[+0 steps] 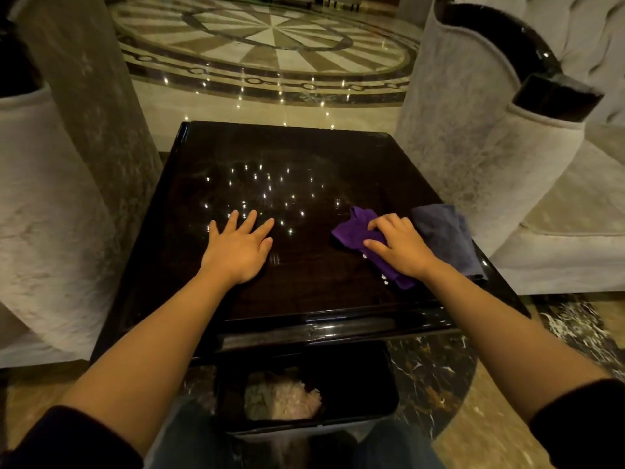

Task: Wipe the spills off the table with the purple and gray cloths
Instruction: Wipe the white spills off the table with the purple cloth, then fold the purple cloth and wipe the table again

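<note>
The purple cloth (351, 231) is seen bunched on the right half of the dark glossy table (304, 292), its long axis running diagonally from a far-left end toward the near edge, where a strip of it trails out below the wrist. It is held down by the right hand (400, 247), whose fingers (382, 223) are curled over the crumpled fabric and pressed into it, the thumb tucked against the near side, so the cloth is gripped as well as pinned. A few small white specks (384, 277) are visible just beside the trailing strip; whether they are spilled matter or glints cannot be told. The gray cloth (446, 238) lies loose just beyond and to the right of that hand, at the table's right edge, touched by nothing that can be made out. The left hand (238, 247) is laid flat on the bare table top well apart from both cloths, its fingers spread and holding nothing. Since the unwiped expanse lies to the left of the purple cloth, a leftward sweep by the right hand is judged the likely stroke, and the gray cloth is far nearer the right hand than the left. A dark bin (358, 374) with crumpled waste stands below the near edge.
</note>
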A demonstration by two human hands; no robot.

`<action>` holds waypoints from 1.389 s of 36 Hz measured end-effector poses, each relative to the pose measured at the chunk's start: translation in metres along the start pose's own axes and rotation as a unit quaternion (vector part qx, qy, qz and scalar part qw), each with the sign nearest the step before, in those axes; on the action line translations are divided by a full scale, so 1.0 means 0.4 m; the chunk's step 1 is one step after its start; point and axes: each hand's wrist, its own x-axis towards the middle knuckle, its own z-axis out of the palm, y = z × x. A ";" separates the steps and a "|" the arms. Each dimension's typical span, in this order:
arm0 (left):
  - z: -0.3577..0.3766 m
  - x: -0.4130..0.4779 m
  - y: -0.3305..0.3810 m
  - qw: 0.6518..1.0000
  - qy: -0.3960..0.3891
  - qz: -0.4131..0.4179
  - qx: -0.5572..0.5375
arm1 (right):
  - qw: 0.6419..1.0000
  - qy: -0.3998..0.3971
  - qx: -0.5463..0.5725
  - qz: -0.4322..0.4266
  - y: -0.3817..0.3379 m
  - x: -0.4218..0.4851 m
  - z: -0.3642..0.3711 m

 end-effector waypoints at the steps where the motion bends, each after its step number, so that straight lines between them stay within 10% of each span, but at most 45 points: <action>1: 0.000 -0.001 0.000 1.000 0.001 0.000 0.000 | 1.000 0.001 0.000 -0.006 -0.009 -0.009 0.003; 26: 0.006 0.010 -0.004 1.000 0.016 -0.013 -0.004 | 0.977 0.010 0.036 -0.209 -0.324 -0.300 0.052; 33: -0.034 -0.048 0.033 0.984 0.163 0.061 -0.036 | 0.972 0.016 0.064 -0.225 -0.302 -0.307 -0.008; 37: -0.092 -0.112 0.096 0.908 0.015 0.051 -0.415 | 0.970 0.026 0.046 -0.237 -0.293 -0.303 -0.033; 42: -0.142 -0.179 0.124 0.827 -0.286 0.087 -0.476 | 0.963 0.054 0.050 -0.258 -0.297 -0.284 -0.054; 50: -0.167 -0.215 0.113 0.809 -0.245 0.116 -0.522 | 0.985 -0.031 0.148 -0.086 -0.275 -0.264 -0.067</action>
